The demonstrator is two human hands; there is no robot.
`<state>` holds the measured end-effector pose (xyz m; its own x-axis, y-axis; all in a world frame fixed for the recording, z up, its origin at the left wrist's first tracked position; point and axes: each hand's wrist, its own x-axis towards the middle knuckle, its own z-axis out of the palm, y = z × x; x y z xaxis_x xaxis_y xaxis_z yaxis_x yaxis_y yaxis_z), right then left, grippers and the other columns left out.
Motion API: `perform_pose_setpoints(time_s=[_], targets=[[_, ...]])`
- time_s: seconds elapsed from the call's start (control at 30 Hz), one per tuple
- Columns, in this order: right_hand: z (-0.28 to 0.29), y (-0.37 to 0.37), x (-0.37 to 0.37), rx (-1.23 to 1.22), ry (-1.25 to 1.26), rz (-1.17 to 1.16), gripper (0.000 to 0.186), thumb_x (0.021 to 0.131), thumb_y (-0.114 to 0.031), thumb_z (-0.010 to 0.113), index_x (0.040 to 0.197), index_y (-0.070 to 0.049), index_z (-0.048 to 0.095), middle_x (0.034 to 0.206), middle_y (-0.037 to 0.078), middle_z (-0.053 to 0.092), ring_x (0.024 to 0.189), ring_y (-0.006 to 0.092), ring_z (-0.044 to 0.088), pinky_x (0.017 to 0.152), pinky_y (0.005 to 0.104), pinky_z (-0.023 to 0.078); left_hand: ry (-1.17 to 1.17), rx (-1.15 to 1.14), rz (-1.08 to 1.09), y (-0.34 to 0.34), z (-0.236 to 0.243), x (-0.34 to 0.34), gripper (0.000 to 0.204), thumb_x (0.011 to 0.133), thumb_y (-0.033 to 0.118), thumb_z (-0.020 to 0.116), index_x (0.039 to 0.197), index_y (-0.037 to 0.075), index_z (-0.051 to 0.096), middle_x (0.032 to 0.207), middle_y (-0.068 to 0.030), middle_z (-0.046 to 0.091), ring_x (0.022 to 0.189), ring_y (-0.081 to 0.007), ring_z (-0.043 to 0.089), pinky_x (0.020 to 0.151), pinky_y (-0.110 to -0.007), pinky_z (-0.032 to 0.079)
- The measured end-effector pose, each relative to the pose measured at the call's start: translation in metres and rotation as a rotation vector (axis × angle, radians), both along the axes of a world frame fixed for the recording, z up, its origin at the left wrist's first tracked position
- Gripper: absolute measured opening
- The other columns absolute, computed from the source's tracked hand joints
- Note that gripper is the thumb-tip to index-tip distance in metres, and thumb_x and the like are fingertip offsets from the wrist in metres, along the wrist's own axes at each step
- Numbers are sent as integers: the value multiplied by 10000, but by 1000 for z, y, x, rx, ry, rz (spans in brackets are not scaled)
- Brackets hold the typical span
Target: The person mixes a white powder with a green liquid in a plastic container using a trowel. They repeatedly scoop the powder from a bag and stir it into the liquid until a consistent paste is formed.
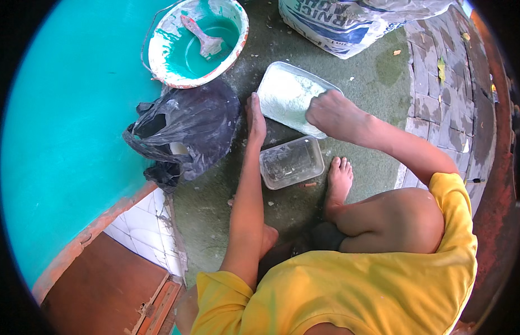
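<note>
A small see-through plastic tub point(292, 162) sits on the rough green-grey floor point(215, 206), just past the person's bare foot point(339, 181). It is a box shape with round corners, and its sides look cloudy with white dust.

Just beyond the tub lies a flat white tray point(285, 95) full of soft white powder. The left hand point(256, 120) rests flat against the tray's near left edge, fingers straight and together, holding nothing. The right hand point(333, 114) is curled into a loose fist on the tray's right side, pressed into the powder; I cannot tell if it grips anything.

Left of the tub is a crinkly black plastic bag point(184, 131), shiny and open on top. Farther off stands a round white bucket point(237, 28) with blue-green paint and a brush point(201, 36) lying in it. To the right of the bucket is a big white sack point(349, 25).
</note>
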<state>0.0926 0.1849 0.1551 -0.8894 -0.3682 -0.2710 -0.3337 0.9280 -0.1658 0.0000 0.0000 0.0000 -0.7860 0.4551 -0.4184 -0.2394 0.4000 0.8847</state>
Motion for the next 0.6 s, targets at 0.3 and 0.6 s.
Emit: perform_pose_setpoints(time_s=[0.3, 0.6], targets=[[1, 7, -20, -49, 21, -199, 77, 689, -14, 600, 737, 13, 653, 730, 163, 651, 715, 286, 672, 589, 371, 530, 20, 5, 109, 9, -8, 8, 748, 931, 579, 223, 1300, -54, 373, 1324, -262, 370, 1249, -385, 316, 1052, -440, 210], [-22, 22, -17, -34, 77, -207, 54, 700, -10, 590, 718, -2, 640, 720, 164, 638, 698, 299, 659, 579, 379, 520, 69, -20, 100, 6, -19, 7, 721, 940, 563, 214, 1282, -47, 391, 1300, -264, 393, 1224, -381, 340, 1038, -439, 226]])
